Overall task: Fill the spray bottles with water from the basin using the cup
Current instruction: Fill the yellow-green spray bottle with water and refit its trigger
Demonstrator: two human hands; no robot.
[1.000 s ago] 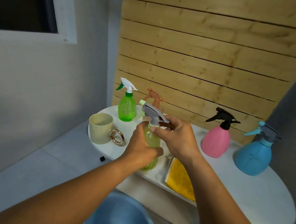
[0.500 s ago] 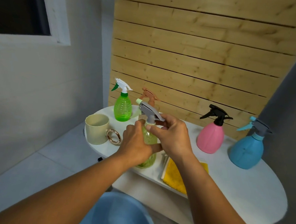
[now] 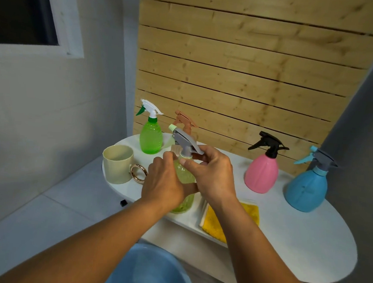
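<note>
While both hands meet at centre frame, the left hand (image 3: 164,183) wraps the ribbed body of the translucent yellow-green spray bottle with a grey trigger head (image 3: 184,174), which stands on the white oval table (image 3: 306,244) near its front edge, and the right hand (image 3: 212,175) pinches the bottle's neck collar just under the trigger. Left of the hands, the cream mug with a gold ring handle (image 3: 119,164) sits close to the table's left rim. Behind them stand the bright green spray bottle with a white trigger (image 3: 151,134) and a brown-headed sprayer (image 3: 186,121), mostly hidden. Right of centre, the pink spray bottle with a black trigger (image 3: 261,172) and the blue spray bottle with a grey trigger (image 3: 306,188) stand well apart from the held bottle, with bare tabletop in front of them. A folded yellow cloth (image 3: 217,223) lies at the front edge, partly under the right wrist. Below the table, at bottom centre, the blue plastic basin (image 3: 150,271) shows between the forearms. Compared with half a second ago, the grip of both hands is unchanged and the bottle remains on the table; the slatted wooden wall (image 3: 252,68) and the other things keep their places.
</note>
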